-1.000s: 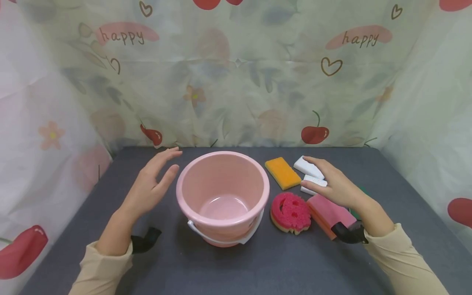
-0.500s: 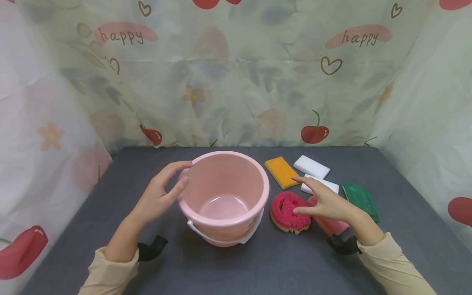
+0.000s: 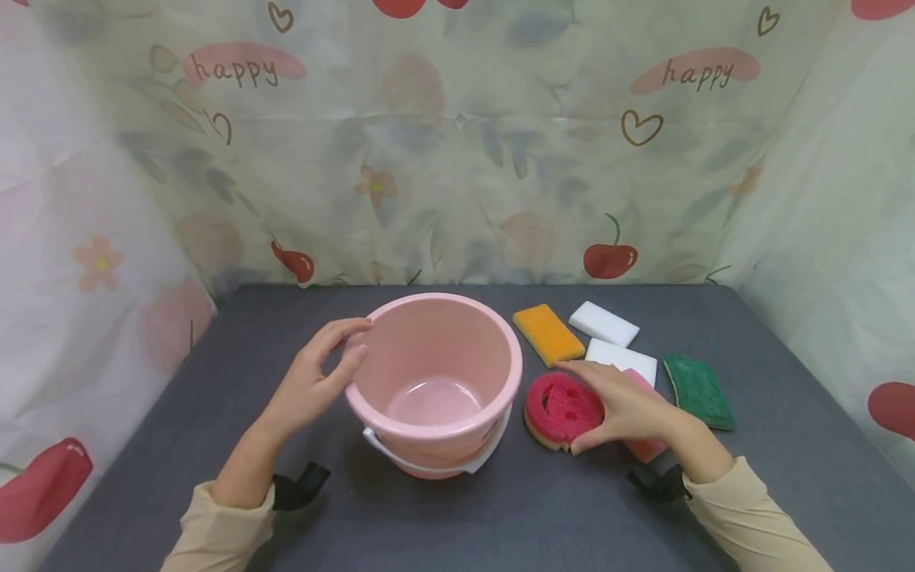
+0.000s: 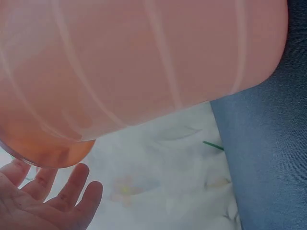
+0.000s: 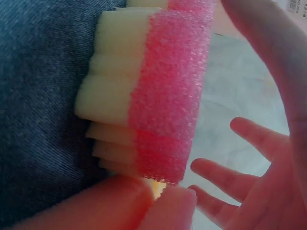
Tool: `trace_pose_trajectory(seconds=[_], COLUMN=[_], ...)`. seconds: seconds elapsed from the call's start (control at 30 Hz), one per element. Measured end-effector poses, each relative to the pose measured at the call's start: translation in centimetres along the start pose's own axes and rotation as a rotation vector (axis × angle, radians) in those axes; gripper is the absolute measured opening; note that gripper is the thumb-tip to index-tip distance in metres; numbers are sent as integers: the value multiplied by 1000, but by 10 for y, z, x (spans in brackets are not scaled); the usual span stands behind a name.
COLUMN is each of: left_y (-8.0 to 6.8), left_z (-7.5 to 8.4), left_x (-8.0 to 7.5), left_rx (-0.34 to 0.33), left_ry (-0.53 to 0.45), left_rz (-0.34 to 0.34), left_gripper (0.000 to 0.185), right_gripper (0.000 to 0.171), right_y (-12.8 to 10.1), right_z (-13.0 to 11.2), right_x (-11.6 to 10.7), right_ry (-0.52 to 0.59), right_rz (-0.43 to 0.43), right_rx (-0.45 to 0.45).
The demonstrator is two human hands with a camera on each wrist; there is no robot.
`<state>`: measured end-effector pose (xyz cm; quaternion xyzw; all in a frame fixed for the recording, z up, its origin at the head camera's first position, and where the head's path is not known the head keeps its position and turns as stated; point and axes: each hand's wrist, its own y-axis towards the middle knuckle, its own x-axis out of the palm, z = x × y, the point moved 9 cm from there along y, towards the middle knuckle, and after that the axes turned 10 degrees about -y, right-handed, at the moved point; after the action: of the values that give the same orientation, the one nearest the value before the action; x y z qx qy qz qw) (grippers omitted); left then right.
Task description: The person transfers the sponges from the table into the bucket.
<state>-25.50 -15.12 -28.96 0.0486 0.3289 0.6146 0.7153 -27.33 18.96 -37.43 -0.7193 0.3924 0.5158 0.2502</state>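
Over the last second the right hand (image 3: pixel 629 409) has come off the white blocks at the back and dropped onto the red smiley sponge (image 3: pixel 561 407); half a second ago its fingers (image 3: pixel 582 371) hovered over the sponge's far edge, and now the forefinger lies along that edge while the thumb sits against the near edge, so the sponge is bracketed between them. From the right wrist view the thumb tip touches the scalloped pale underside of the sponge (image 5: pixel 153 91), while the other fingers are spread and clear of it; this reads as the start of a grasp, not a firm pinch. The left hand (image 3: pixel 314 381) has meanwhile closed in from open air to the pink bucket (image 3: pixel 436 381): its fingers are gently curved, fingertips at the rim and thumb against the outer wall, steadying it rather than gripping hard. The sponge lies flat on the grey surface (image 3: pixel 500 508), directly under the right fingers and just beside the bucket's wall, red face up, pale layer down. It is nearly round, so it has no strong long axis; its smile's mouth curves along the side away from the fingers. Behind the fingertips lie an orange sponge (image 3: pixel 547 334) and two white blocks (image 3: pixel 604 323), with a green pad (image 3: pixel 699 392) beyond the knuckles and a pink sponge (image 3: pixel 646 445) partly under the palm.
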Motion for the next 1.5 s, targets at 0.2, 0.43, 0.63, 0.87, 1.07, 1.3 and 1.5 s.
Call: trace_pose_trajectory(seconds=[0.2,0.43,0.63,0.87,1.07,1.3,1.5], left_y=[0,0,0,-1,0,-1,-1], left_z=[-5,-5,-5,-7,-7,-9,-11], left_x=[2,3,4,4,3,4,4], left_rx=[-25,-23,-23,-40,-39,-51,-64], left_ry=[-28,-47,-62,-63,-66,-67,-60], left_rz=[-14,-13,-16,-21,-25,-38,-41], left_gripper=[32,32,33,33,33,34,34], right_gripper=[99,99,98,98,96,93,95], right_y=[0,1,1,1,2,2,2], right_z=[0,1,1,0,-6,-11,-9], right_x=[4,8,7,0,-11,-25,-34], right_ry=[-26,-39,-34,-1,0,15,95], right_rz=[-10,-29,-28,22,76,113,98], right_rx=[-4,30,30,21,-4,-29,29])
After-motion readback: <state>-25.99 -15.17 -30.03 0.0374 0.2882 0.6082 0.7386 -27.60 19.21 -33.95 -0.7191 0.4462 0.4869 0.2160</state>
